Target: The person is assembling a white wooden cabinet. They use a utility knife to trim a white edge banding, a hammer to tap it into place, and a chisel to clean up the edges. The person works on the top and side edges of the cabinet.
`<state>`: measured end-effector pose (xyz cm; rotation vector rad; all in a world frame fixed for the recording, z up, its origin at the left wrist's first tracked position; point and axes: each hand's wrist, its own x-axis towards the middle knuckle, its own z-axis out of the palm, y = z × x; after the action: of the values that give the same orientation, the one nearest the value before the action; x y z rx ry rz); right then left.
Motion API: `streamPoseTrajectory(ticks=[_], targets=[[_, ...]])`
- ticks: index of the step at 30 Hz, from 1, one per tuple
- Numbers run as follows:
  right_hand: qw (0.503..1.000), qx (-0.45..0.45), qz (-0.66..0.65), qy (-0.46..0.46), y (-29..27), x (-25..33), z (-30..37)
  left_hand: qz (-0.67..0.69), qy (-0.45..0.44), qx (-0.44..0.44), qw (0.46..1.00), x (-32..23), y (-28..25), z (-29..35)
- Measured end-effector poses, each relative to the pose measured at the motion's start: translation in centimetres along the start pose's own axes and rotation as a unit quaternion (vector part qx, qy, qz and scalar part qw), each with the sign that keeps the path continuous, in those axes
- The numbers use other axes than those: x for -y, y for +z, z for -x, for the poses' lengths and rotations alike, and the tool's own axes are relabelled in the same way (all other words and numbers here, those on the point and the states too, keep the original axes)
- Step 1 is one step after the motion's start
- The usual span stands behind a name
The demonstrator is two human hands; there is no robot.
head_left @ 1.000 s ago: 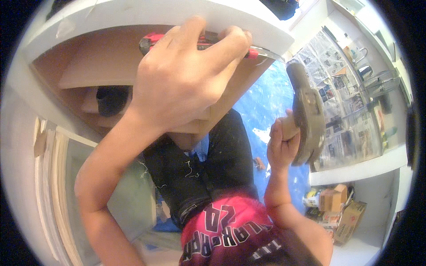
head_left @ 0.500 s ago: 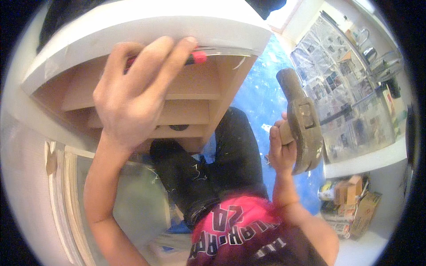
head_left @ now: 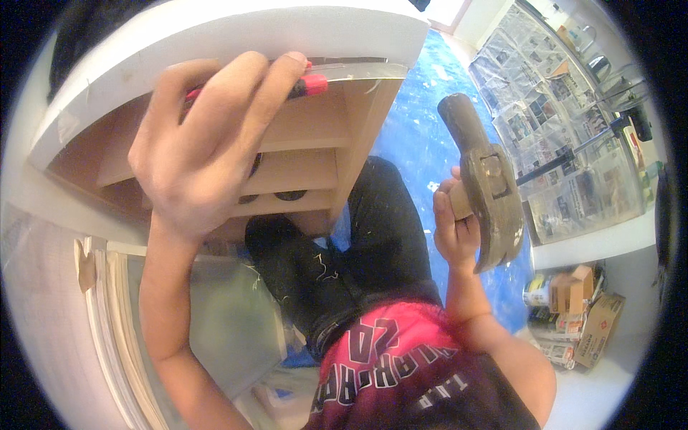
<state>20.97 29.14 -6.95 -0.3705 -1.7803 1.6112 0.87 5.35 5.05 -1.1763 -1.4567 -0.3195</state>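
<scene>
On a floor covered with blue sheeting (head_left: 430,143), the person sits with dark-trousered legs stretched out beneath a white-faced wooden cabinet (head_left: 236,43), whose bare board shelves show from below. The left hand (head_left: 204,154) is raised against the cabinet's front edge, fingers curled around a red-handled tool (head_left: 312,84); the tool's clear or metal blade lies along the underside of the white panel, running toward the right corner. The right hand (head_left: 455,229) is closed on the wooden handle of a hammer (head_left: 487,179), held upright beside the right knee, well apart from the cabinet, its worn head above the fist. To the right, newspaper sheets (head_left: 566,122) cover a surface bordered by white trim, with a few jars or cans near the top rim. Cardboard boxes (head_left: 588,308) sit by the wall at lower right. At lower left, pale boards and a translucent plastic sheet lie next to the left forearm.
</scene>
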Motion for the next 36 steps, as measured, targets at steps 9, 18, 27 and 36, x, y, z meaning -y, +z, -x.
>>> streamPoseTrajectory(ticks=[9,18,27,36], targets=[[0.976,0.002,0.193,-0.097,-1.7,-1.9,-0.3,-0.006,-0.014,0.022,1.0,-0.2,0.0,0.1],[0.996,-0.006,-0.087,-0.017,-0.8,-1.9,-0.3,0.002,-0.017,0.024,1.0,-0.1,0.1,0.2],[0.998,0.004,-0.053,-0.021,-1.1,-2.5,-0.5,-0.022,-0.004,0.03,0.999,0.0,-0.4,-0.1],[0.969,0.028,-0.241,0.048,-0.6,-1.2,-0.7,-0.037,0.016,0.028,0.999,0.2,-0.6,-1.1]])
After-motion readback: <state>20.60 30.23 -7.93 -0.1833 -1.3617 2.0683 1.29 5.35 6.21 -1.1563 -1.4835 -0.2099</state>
